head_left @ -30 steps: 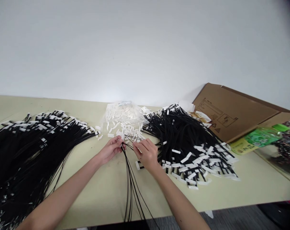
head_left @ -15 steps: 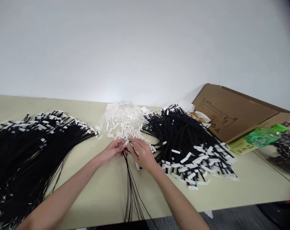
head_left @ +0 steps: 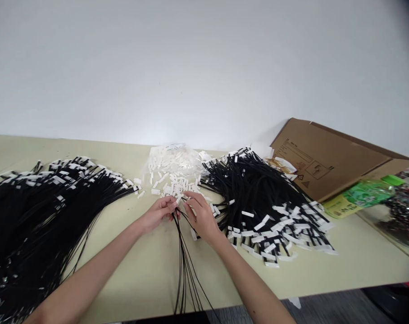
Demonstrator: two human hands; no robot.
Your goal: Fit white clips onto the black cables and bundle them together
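My left hand (head_left: pixel 161 213) pinches the upper ends of several thin black wires (head_left: pixel 182 265), which fan down over the table's front edge. Beside it, my right hand (head_left: pixel 202 217) is closed, thumb and forefinger around the end of one black wire that bends away from the bunch. A small white connector housing (head_left: pixel 179 197) shows between the fingertips of both hands; which fingers grip it is hard to make out. Just beyond the hands lie loose white connector housings (head_left: pixel 180 183), spilling from a clear plastic bag (head_left: pixel 177 158).
A large heap of black wires with white ends (head_left: pixel 38 225) covers the table's left. Another heap (head_left: pixel 255 189) lies to the right. Behind it a cardboard box (head_left: pixel 333 157) leans on the wall, with a green-capped bottle (head_left: pixel 363 196) in front. The table (head_left: pixel 140 270) ends near me.
My right fingers have shifted slightly up and to the right, and the single wire now stands out more from the bunch. My left hand stays almost in place.
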